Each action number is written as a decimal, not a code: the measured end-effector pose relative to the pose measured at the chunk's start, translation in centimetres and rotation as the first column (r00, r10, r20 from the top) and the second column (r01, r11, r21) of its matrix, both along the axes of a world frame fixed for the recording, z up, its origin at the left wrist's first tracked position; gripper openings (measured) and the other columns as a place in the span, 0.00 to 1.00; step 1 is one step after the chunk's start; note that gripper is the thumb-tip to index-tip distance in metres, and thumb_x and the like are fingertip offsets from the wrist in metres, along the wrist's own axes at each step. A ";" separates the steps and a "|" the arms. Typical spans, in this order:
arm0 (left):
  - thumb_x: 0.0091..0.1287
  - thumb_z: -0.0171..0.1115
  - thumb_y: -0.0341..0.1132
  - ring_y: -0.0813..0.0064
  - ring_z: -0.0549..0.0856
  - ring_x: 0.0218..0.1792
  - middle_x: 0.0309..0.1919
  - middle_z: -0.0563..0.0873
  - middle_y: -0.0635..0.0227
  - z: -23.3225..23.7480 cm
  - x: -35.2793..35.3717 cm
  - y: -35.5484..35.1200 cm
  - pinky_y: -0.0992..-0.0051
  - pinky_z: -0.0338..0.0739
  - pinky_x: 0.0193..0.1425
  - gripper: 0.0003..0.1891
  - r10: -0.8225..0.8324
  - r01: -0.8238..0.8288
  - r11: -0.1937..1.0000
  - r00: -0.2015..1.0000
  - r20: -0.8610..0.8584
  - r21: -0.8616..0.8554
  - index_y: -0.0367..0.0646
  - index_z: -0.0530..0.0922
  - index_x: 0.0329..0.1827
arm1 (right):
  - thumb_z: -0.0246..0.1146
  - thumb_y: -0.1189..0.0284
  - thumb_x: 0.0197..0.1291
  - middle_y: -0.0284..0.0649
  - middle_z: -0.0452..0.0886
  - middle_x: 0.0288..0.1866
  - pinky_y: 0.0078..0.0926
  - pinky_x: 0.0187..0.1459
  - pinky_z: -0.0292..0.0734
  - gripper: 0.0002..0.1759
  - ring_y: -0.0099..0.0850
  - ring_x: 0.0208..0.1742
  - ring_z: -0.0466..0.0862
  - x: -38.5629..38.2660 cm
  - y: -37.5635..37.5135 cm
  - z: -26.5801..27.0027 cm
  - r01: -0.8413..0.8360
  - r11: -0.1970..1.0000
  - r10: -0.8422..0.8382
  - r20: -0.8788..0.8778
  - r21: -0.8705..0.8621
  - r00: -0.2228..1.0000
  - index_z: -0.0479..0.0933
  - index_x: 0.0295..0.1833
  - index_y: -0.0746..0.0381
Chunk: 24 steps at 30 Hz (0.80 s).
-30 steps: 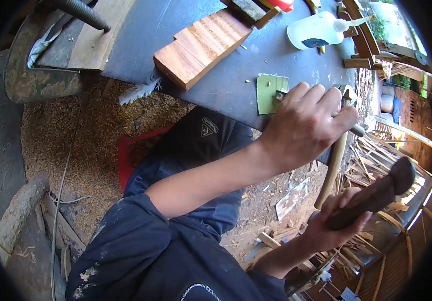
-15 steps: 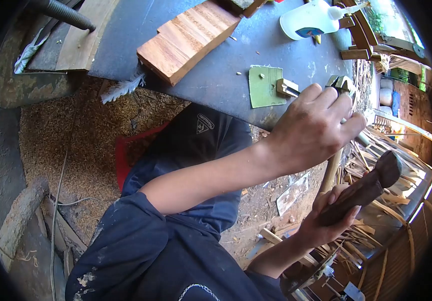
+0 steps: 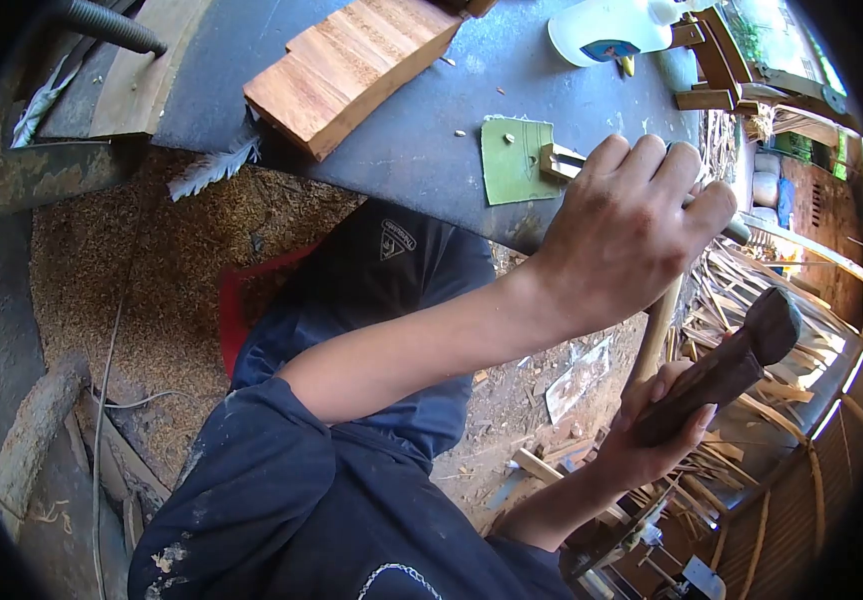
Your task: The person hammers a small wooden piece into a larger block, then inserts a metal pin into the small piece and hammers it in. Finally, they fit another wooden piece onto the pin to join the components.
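Observation:
My left hand reaches over the bench's right edge, back upward and fingers curled. It is closed around what looks like a hammer; the wooden handle slants down below the hand and a dark metal end juts out past the fingers. Much of its head is hidden. My right hand, palm up and lower down, grips a dark carved wooden piece with a rounded knob at its far end. Near my left fingers, a small pale block with a slotted metal part lies at the edge of a green sheet.
A thick striped wood block rests on the dark bench. Behind are a white glue bottle and a clamp screw. A feather hangs at the bench edge. Wood strips are heaped to the right.
My left hand has moved slightly up and right, with the hammer's metal end turned upward. My right hand still holds the dark wooden piece. The view has shifted a little.

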<state>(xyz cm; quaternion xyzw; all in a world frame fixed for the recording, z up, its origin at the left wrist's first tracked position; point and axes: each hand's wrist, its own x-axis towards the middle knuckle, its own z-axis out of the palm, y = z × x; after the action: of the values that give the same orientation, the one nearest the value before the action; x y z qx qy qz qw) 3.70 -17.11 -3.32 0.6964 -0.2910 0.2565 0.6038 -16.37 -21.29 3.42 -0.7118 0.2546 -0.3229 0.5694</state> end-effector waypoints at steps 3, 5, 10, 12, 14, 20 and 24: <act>0.71 0.64 0.36 0.68 0.80 0.34 0.33 0.76 0.69 0.0 0.0 -0.1 0.62 0.69 0.38 0.04 0.006 -0.006 1.000 1.000 -0.006 -0.023 0.51 0.79 0.44 | 0.53 0.50 0.85 0.40 0.73 0.44 0.15 0.21 0.62 0.43 0.19 0.32 0.70 -0.2 -0.5 0.6 -0.087 0.996 0.087 0.003 0.012 0.996 0.49 0.91 0.64; 0.72 0.65 0.36 0.68 0.80 0.33 0.32 0.75 0.69 0.0 0.0 -0.1 0.62 0.69 0.37 0.04 0.003 -0.003 1.000 1.000 -0.014 -0.025 0.51 0.79 0.44 | 0.54 0.50 0.84 0.41 0.75 0.46 0.15 0.22 0.64 0.42 0.20 0.37 0.73 0.3 -0.4 1.2 -0.022 0.997 0.022 -0.007 -0.072 1.000 0.54 0.90 0.63; 0.74 0.64 0.35 0.67 0.80 0.30 0.32 0.75 0.68 -0.1 0.2 0.5 0.61 0.68 0.37 0.03 -0.026 0.025 0.999 0.999 -0.035 -0.038 0.52 0.79 0.45 | 0.61 0.51 0.80 0.48 0.78 0.54 0.18 0.30 0.73 0.36 0.27 0.41 0.79 1.8 -1.6 4.9 0.255 0.945 -0.195 0.271 -0.206 0.943 0.66 0.80 0.65; 0.75 0.64 0.34 0.66 0.80 0.30 0.32 0.75 0.68 0.2 0.3 0.8 0.60 0.68 0.36 0.02 -0.038 0.033 0.997 0.997 -0.074 -0.067 0.52 0.79 0.46 | 0.66 0.53 0.77 0.50 0.79 0.56 0.22 0.38 0.77 0.37 0.31 0.42 0.81 2.0 -2.5 7.7 0.178 0.959 -0.087 0.373 -0.219 0.924 0.68 0.79 0.65; 0.76 0.63 0.34 0.65 0.80 0.29 0.32 0.75 0.68 0.4 0.5 0.8 0.60 0.68 0.36 0.02 -0.041 0.033 0.995 0.995 -0.091 -0.090 0.51 0.79 0.46 | 0.71 0.54 0.72 0.50 0.80 0.59 0.26 0.49 0.80 0.40 0.34 0.44 0.83 0.2 -4.9 10.8 -0.099 0.948 0.199 0.322 -0.302 0.925 0.69 0.80 0.64; 0.78 0.62 0.34 0.66 0.80 0.29 0.31 0.75 0.69 0.3 0.5 0.7 0.61 0.68 0.35 0.02 -0.032 0.025 0.997 0.995 -0.093 -0.075 0.52 0.78 0.47 | 0.61 0.49 0.80 0.43 0.78 0.48 0.17 0.26 0.64 0.32 0.22 0.31 0.75 3.9 -1.2 5.1 -0.157 0.871 -0.056 -0.412 -0.465 0.910 0.70 0.72 0.65; 0.79 0.60 0.35 0.69 0.80 0.29 0.30 0.74 0.71 -0.2 0.5 0.3 0.61 0.68 0.35 0.01 -0.016 0.009 0.997 0.996 -0.084 -0.082 0.53 0.77 0.46 | 0.66 0.44 0.74 0.42 0.79 0.48 0.16 0.27 0.67 0.44 0.20 0.37 0.78 2.5 -2.5 4.9 0.080 0.955 -0.089 -0.019 -0.285 0.996 0.67 0.81 0.64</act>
<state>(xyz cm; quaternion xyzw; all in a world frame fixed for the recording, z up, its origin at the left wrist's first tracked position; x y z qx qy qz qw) 4.15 -16.82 -3.57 0.6796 -0.2589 0.2348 0.6450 -13.84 -23.84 8.30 -0.7797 0.2448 -0.3689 0.4428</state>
